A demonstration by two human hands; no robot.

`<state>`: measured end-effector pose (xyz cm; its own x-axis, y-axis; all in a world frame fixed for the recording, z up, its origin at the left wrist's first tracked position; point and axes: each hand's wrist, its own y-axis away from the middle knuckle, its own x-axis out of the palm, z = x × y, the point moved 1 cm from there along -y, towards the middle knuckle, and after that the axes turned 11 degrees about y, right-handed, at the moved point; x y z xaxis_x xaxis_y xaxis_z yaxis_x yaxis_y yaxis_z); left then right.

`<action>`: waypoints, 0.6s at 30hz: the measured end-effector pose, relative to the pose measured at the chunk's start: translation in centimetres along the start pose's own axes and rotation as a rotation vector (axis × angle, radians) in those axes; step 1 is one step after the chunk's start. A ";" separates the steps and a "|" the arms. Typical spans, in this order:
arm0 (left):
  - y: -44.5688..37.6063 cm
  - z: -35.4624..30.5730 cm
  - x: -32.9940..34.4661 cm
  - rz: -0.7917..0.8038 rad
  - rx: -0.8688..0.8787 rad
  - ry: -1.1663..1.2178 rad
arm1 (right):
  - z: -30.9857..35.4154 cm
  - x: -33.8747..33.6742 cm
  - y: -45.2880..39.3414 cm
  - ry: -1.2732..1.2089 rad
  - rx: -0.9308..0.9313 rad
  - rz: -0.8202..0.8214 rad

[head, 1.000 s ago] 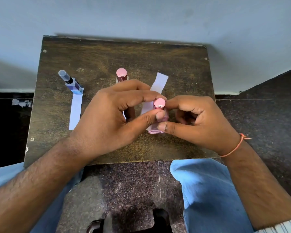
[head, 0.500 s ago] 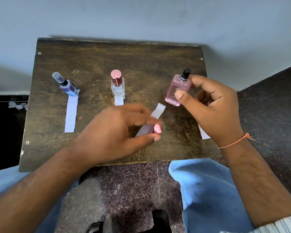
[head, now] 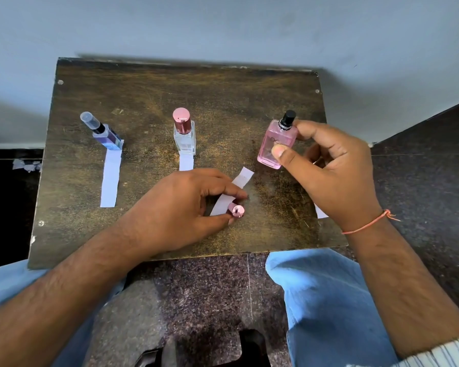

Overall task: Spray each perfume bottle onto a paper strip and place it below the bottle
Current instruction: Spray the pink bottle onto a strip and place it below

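My right hand (head: 334, 176) grips the uncapped pink perfume bottle (head: 274, 143), its black nozzle up, at the table's right. My left hand (head: 186, 207) pinches the bottle's pink cap (head: 236, 210) and a white paper strip (head: 232, 190) against the table, just left of and below the bottle. A blue bottle (head: 105, 133) with a clear cap stands at the left with a paper strip (head: 110, 178) below it. In the middle stands a clear bottle (head: 184, 133) with a pink cap, a strip (head: 186, 162) below it partly hidden by my left hand.
The dark wooden table (head: 143, 88) stands against a pale wall. Another white strip (head: 320, 211) peeks out under my right wrist near the table's right edge. My knees in blue trousers lie below the table's front edge, over a speckled floor.
The cap came off the pink bottle. My right hand carried the bottle up and to the right, while my left hand lowered the cap and strip to the table.
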<state>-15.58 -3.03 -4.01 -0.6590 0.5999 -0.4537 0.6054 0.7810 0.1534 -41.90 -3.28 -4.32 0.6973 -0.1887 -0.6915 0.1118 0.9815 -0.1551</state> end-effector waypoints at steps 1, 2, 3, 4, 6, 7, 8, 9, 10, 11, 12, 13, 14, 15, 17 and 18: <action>0.0 0.0 -0.1 0.015 -0.018 0.007 | 0.1 0.0 0.0 -0.003 -0.001 0.004; -0.1 0.0 -0.3 0.030 -0.034 0.011 | 0.2 0.0 0.0 -0.006 -0.003 0.009; -0.1 0.1 -0.4 0.043 -0.044 0.012 | 0.3 0.0 0.0 -0.008 -0.004 0.013; -0.1 0.2 -0.4 0.050 -0.050 0.011 | 0.4 0.0 0.0 -0.012 -0.003 0.017; -0.1 0.4 -0.5 0.046 -0.055 0.006 | 0.6 -0.1 0.0 -0.021 0.001 0.021; -0.1 0.4 -0.4 0.036 -0.058 0.009 | 0.7 -0.1 0.0 -0.023 0.002 0.022; -0.1 0.4 -0.4 0.026 -0.060 0.015 | 0.7 -0.1 0.1 -0.024 0.001 0.023; -0.1 0.4 -0.4 0.016 -0.059 0.019 | 0.7 -0.1 0.1 -0.023 -0.002 0.025; -0.1 0.3 -0.4 0.006 -0.059 0.020 | 0.8 -0.1 0.1 -0.021 -0.006 0.026; -0.1 0.3 -0.4 -0.004 -0.057 0.017 | 0.7 -0.1 0.2 -0.019 -0.008 0.027; -0.1 0.2 -0.4 -0.016 -0.053 0.011 | 0.7 -0.1 0.2 -0.016 -0.008 0.026; -0.1 0.2 -0.5 -0.031 -0.047 0.005 | 0.7 -0.1 0.2 -0.014 -0.007 0.025; -0.1 0.2 -0.5 -0.047 -0.041 -0.001 | 0.7 -0.2 0.2 -0.012 -0.005 0.025; -0.1 0.2 -0.5 -0.061 -0.037 -0.008 | 0.7 -0.2 0.2 -0.009 -0.004 0.027; -0.1 0.2 -0.7 -0.084 -0.033 -0.024 | 0.7 -0.2 0.2 -0.017 0.005 0.036; -0.1 0.1 -0.7 -0.092 -0.028 -0.027 | 0.8 -0.2 0.2 -0.032 0.011 0.040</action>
<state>-15.13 -3.51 -3.78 -0.6991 0.5205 -0.4901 0.5294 0.8377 0.1345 -41.43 -2.99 -3.68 0.7234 -0.1487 -0.6743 0.0914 0.9886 -0.1200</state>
